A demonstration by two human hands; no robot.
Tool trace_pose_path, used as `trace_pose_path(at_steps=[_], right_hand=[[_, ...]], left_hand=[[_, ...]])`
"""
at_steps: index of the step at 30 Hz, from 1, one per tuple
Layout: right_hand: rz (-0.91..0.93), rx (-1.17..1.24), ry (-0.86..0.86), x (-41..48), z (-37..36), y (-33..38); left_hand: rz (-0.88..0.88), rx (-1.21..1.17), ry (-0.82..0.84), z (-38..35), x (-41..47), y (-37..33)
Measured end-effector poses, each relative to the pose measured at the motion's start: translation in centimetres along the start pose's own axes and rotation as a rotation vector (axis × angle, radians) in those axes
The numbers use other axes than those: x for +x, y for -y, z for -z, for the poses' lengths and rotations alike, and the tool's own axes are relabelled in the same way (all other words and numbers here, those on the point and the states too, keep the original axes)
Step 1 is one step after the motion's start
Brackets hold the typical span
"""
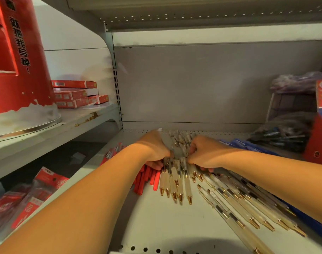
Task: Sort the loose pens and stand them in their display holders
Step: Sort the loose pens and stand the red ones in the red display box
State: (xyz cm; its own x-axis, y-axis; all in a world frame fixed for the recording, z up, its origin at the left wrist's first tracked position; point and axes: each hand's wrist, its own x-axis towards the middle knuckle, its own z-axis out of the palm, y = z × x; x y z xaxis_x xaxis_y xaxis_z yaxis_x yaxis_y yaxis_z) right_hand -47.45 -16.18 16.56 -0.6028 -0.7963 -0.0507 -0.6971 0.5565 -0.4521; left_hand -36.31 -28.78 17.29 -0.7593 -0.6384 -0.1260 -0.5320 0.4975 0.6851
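Left hand [154,149] and right hand [204,153] curl around the clear pens [175,177] lying on the shelf [165,226]; a loose grip risks spilling them into the adjacent red pens [147,178]

Left forearm [94,189] and right forearm [266,162] are bare, uncovered to the wrist. Left hand [153,147] and right hand [206,153] — likewise bare.
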Motion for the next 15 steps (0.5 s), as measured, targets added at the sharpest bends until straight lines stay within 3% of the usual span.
trace_pose_path(at_steps=[6,12,15], right_hand=[[-0.017,0.163,0.035,-1.3,1.0,0.6],[0.056,0.205,0.265,-3.4,0.3,1.5],[0.056,0.275,0.24,-1.8,0.6,1.5]], left_hand=[[0.001,0.009,-0.057,0.4,0.8,0.2],[0.046,0.006,-0.07,0.5,1.1,0.1],[0.027,0.023,-0.058,0.7,1.1,0.2]])
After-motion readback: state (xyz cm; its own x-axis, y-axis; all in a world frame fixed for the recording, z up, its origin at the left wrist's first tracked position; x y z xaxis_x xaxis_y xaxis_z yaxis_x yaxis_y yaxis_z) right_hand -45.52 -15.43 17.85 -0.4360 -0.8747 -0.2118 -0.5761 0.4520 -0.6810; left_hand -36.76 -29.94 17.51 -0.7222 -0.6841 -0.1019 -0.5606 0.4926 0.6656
